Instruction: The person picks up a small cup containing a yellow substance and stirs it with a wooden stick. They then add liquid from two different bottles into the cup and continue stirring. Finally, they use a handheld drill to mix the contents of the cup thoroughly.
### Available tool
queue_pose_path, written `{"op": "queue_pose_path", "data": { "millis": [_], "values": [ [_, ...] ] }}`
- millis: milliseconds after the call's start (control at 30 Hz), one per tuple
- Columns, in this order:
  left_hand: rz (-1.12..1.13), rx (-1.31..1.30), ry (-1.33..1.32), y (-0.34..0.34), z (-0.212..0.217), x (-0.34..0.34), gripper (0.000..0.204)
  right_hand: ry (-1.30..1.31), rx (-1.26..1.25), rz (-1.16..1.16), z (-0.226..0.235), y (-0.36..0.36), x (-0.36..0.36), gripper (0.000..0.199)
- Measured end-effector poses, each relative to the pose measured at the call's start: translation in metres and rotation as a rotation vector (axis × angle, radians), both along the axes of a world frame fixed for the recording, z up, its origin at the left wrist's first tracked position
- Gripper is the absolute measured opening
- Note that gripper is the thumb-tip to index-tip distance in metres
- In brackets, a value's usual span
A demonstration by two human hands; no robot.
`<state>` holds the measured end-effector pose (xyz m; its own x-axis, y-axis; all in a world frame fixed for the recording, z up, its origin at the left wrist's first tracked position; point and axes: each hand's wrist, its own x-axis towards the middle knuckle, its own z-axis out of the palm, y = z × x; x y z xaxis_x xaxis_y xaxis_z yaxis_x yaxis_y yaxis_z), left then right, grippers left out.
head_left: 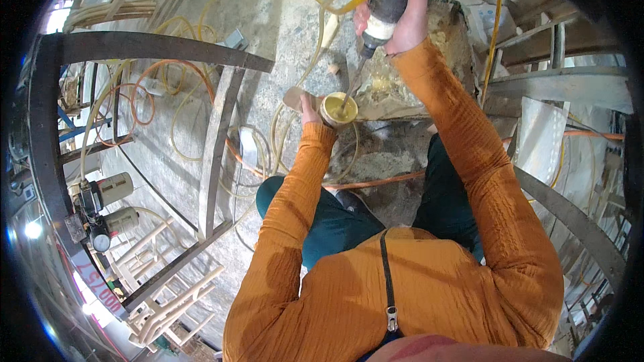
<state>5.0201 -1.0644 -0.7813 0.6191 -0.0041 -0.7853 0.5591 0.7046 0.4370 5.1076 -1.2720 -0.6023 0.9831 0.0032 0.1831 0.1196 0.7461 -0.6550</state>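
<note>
My right hand [410, 23] is closed around the body of a dark drill [389, 1] with a pale band near its chuck. From the chuck a thin metal rod [354, 79] slants down into a small round cup [324, 115] of yellowish liquid or paste [337, 108]. My left hand [310, 110] grips the left side of this cup; most of its fingers are hidden. Beside the left fingers is a flat brownish piece [295, 98], and I cannot tell whether it is joined to the cup. The cup is held just in front of a stained block.
The stained block [439, 47] stands beyond the cup. Yellow hoses [278, 127] and an orange hose [382, 182] loop across the floor. A dark metal frame [154, 47] with an air filter unit [111, 189] stands left. Wooden chair frames [168, 308] lie around it; metal racks [563, 87] line the right.
</note>
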Motion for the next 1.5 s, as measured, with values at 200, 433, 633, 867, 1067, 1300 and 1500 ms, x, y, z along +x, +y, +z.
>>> {"op": "queue_pose_path", "data": {
  "millis": [200, 433, 633, 867, 1067, 1300, 1500],
  "values": [
    [0.019, 0.072, 0.061, -0.005, 0.019, -0.001, 0.066, -0.041, 0.028, -0.15, 0.008, 0.009, 0.0, 0.06],
    [0.015, 0.146, 0.101, -0.004, 0.007, 0.007, 0.062, -0.048, 0.038, -0.153, 0.001, 0.005, 0.003, 0.059],
    [-0.054, 0.104, 0.035, -0.006, 0.004, 0.002, 0.068, 0.012, -0.171, -0.161, -0.01, 0.001, 0.006, 0.067],
    [-0.004, 0.147, 0.067, 0.001, 0.001, 0.002, 0.073, -0.013, 0.072, -0.068, -0.008, 0.003, 0.005, 0.053],
    [-0.041, 0.057, 0.031, 0.001, 0.006, -0.001, 0.068, 0.036, 0.056, -0.05, -0.011, 0.003, 0.005, 0.052],
    [-0.003, 0.051, -0.006, -0.008, 0.009, -0.001, 0.058, 0.046, 0.083, -0.033, -0.01, -0.001, 0.006, 0.058],
    [0.028, 0.13, 0.034, -0.004, -0.006, 0.004, 0.055, 0.077, 0.068, -0.052, -0.005, 0.0, 0.004, 0.064]
  ]
}}
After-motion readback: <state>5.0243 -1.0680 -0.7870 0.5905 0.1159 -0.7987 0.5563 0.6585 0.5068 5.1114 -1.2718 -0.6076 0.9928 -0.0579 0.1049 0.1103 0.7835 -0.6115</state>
